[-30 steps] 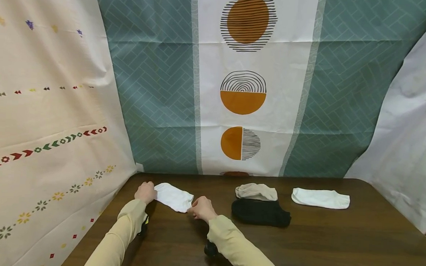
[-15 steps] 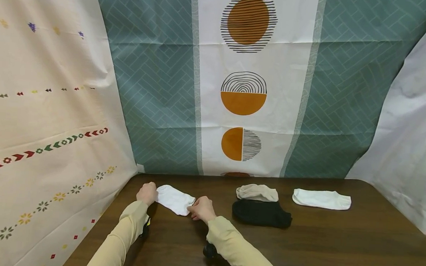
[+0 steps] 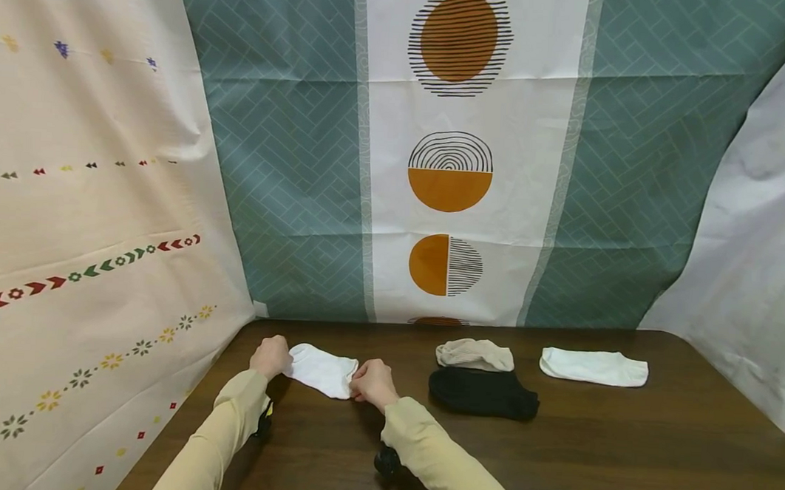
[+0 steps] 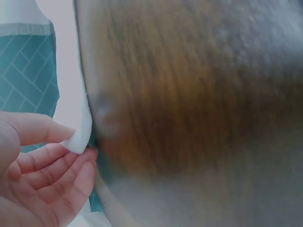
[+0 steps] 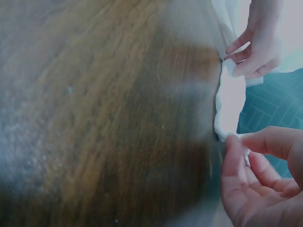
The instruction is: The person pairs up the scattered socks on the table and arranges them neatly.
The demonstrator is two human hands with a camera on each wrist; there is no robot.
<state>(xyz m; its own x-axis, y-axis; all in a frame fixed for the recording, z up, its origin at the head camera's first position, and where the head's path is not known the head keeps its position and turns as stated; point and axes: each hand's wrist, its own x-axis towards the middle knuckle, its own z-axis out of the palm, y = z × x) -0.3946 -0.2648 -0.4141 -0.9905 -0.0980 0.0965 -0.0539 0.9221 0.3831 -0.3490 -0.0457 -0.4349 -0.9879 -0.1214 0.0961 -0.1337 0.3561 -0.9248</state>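
A short white sock (image 3: 321, 371) lies stretched between my two hands at the left of the dark table. Its left end is pinched by my left hand (image 3: 271, 357), with thumb and fingertips on the cloth (image 4: 75, 109) in the left wrist view. My right hand (image 3: 373, 384) holds the cuff end; in the right wrist view its thumb and forefinger pinch the white edge of the sock (image 5: 230, 106). To the right lie a beige sock (image 3: 475, 354), a black sock (image 3: 483, 392) just in front of it, and another white sock (image 3: 593, 366).
The brown wooden table (image 3: 594, 463) ends at the back against a hanging green and white curtain (image 3: 284, 158). A cream patterned cloth (image 3: 85, 258) borders the left side, and a white cloth (image 3: 760, 220) hangs on the right.
The sock between my hands has shifted slightly toward me and its cuff end has turned. My right fingers have moved a little at the cuff. The other socks stay put.
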